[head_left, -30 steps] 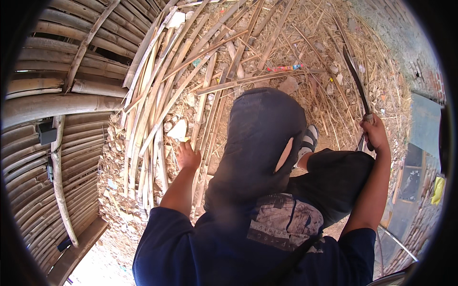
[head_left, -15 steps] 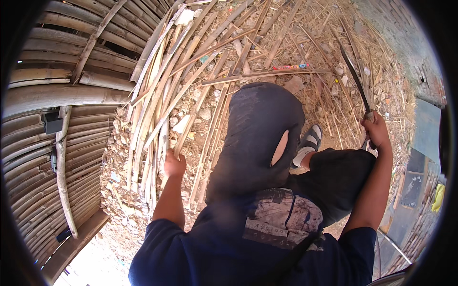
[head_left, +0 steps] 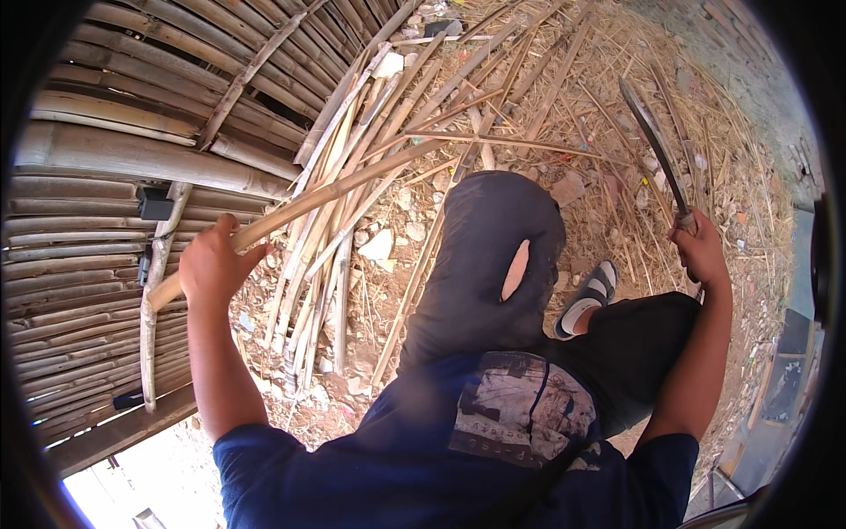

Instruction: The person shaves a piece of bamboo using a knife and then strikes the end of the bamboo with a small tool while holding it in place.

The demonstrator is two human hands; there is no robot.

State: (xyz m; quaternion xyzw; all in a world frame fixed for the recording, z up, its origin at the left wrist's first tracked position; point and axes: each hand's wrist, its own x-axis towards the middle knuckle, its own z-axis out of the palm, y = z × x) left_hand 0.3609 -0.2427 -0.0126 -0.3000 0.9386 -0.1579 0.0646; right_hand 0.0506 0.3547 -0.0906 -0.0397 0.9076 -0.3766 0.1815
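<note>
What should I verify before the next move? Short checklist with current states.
1. Left hand grips the bamboo strip: ok, closed round it near its lower-left end.
2. Right hand holds the curved knife by its handle: ok, blade pointing up and away from the body.
3. Left hand apart from the blade: ok, they are on opposite sides of the body.
4. Bamboo strip free of the pile of strips: cannot tell, it crosses over them in view; contact is unclear.
5. Trousers cover the leg: not ok, skin shows through a hole.
6. Knife's edge sharp: cannot tell.
</note>
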